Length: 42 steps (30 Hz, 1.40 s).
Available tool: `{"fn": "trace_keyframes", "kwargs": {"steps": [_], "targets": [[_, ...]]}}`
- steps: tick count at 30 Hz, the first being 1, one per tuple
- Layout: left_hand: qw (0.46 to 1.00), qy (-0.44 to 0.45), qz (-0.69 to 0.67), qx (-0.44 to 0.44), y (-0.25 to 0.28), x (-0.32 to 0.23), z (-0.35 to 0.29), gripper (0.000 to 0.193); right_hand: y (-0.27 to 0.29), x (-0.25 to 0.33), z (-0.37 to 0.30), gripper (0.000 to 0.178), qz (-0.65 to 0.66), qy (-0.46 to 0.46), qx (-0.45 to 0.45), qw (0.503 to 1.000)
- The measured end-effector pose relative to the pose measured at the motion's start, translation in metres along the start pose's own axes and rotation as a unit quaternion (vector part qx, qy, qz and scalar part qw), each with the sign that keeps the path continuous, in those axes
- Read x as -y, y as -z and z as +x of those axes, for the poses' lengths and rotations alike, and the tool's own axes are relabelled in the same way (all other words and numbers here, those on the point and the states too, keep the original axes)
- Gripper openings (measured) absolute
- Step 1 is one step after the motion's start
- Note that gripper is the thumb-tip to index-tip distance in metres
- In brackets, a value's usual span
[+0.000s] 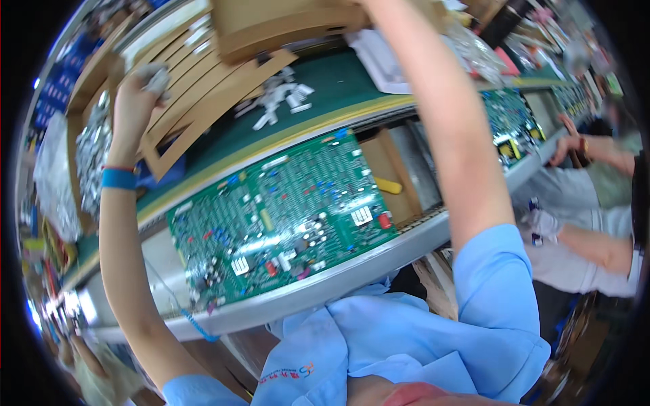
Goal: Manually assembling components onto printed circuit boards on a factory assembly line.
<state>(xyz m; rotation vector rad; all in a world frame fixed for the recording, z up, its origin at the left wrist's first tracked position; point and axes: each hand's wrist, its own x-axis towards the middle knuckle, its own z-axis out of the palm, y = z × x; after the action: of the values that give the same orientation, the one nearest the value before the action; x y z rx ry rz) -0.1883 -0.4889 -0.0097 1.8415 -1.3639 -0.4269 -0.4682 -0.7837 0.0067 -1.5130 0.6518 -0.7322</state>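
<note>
My left hand (135, 101) is raised at the far left, above the cardboard dividers. Its fingers are closed around a small bunch of greyish-white parts (158, 80), blurred, so their exact kind cannot be told. A blue wrist strap (119, 178) circles that wrist. My right forearm (450, 115) stretches across to the far side of the bench, near a brown cardboard box (284, 30); the hand itself lies beyond the upper edge. Between my arms a large green circuit board (291, 196), full of components, sits tilted on the conveyor rails, and neither hand touches it.
Small white parts (277, 101) lie loose on the green mat (338, 74). Left of the slotted cardboard dividers (196, 88), a carton holds silvery parts (93, 152). A yellow-handled tool (387, 185) lies beside the board. At right, co-workers' hands (565, 145) are near another board (508, 122).
</note>
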Motion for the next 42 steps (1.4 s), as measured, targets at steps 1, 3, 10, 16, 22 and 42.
{"fn": "trace_keyframes", "kwargs": {"steps": [1, 3, 10, 16, 22, 42], "targets": [[1.0, 0.013, 0.009, -0.013, 0.001, -0.011, -0.017, 0.027, 0.004, 0.007, -0.011, 0.007, 0.062, -0.016, 0.021, 0.998], [0.995, 0.011, -0.099, 0.022, 0.001, -0.029, -0.042, 0.031, 0.002, 0.023, -0.043, 0.013, 0.127, -0.037, 0.081, 0.988], [0.962, 0.066, -0.246, 0.099, 0.001, -0.043, -0.113, 0.029, -0.071, 0.055, -0.191, 0.024, 0.097, -0.127, 0.118, 0.98], [0.965, 0.032, -0.204, 0.162, -0.019, -0.056, -0.16, 0.029, -0.081, 0.013, -0.252, 0.02, 0.107, -0.185, 0.202, 0.956], [0.951, 0.222, -0.119, 0.178, -0.03, -0.085, -0.188, 0.019, -0.113, -0.007, -0.305, 0.026, -0.146, -0.173, 0.263, 0.938], [0.977, 0.047, -0.095, 0.185, -0.044, -0.042, -0.235, 0.017, -0.156, -0.045, -0.371, 0.017, -0.493, 0.244, 0.204, 0.81]]}}
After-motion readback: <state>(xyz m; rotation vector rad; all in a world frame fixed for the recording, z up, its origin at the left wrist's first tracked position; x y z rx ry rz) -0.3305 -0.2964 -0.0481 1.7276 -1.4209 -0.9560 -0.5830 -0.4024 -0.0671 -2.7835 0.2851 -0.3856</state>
